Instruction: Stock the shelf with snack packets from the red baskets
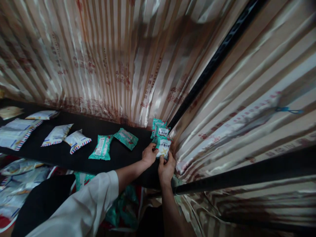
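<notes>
Between my two hands, at the right end of a black shelf (138, 160), is a small green-and-white snack packet (164, 146) with dark lettering, held upright. My left hand (149, 154) grips its left side, and my right hand (167, 167) holds its lower right edge, thumb in front. Just behind it stand another green-and-white snack packet (163, 131) and a green packet (158, 123), close against the corner. To the left, two more green packets lie on the shelf: one (126, 138) tilted, the other (101, 147) nearer the front edge.
White packets with striped edges (78, 140) lie further left on the shelf. Below it are bags of white packets (23, 184) and green packets (123, 207). Striped sheeting (111, 65) hangs behind and to the right, with a black post (209, 65) at the corner.
</notes>
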A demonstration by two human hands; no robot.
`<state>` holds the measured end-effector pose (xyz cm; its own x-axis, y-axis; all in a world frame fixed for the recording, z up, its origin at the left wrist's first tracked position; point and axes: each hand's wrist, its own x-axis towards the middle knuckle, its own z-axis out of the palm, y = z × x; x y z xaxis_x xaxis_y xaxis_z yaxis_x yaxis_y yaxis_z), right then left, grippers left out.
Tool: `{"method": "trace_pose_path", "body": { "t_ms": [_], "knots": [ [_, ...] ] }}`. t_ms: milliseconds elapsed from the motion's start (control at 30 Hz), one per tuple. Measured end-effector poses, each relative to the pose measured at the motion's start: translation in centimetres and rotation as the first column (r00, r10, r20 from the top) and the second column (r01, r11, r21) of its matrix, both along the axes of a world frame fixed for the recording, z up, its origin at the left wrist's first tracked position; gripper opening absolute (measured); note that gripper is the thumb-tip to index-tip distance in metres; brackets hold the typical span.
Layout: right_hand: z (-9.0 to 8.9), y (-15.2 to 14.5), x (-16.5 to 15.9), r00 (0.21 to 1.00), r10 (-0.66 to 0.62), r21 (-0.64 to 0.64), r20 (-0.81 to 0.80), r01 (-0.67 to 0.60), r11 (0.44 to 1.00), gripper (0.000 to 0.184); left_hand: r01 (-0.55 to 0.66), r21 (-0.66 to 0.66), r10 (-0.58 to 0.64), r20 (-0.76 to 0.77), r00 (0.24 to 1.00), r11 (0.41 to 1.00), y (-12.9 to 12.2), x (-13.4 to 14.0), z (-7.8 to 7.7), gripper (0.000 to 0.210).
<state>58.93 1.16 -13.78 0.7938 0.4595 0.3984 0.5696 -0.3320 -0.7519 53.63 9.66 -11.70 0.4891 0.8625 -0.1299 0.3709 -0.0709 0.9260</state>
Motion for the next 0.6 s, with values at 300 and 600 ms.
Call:
{"method": "trace_pose_path", "body": {
  "t_ms": [300, 600],
  "knots": [
    [-1.2, 2.0, 2.1, 0.993, -0.02, -0.039, 0.114, 0.025, 0.999, 0.053, 0.01, 0.064, -0.008, -0.042, 0.999, 0.998, 1.7, 3.1, -0.9, 0.031],
    [-1.9, 2.3, 1.8, 0.99, 0.005, -0.079, 0.144, 0.006, 0.997, 0.057, -0.022, 0.128, 0.032, -0.081, 0.996, 0.992, 1.8, 2.2, -0.8, 0.033]
  ]
}}
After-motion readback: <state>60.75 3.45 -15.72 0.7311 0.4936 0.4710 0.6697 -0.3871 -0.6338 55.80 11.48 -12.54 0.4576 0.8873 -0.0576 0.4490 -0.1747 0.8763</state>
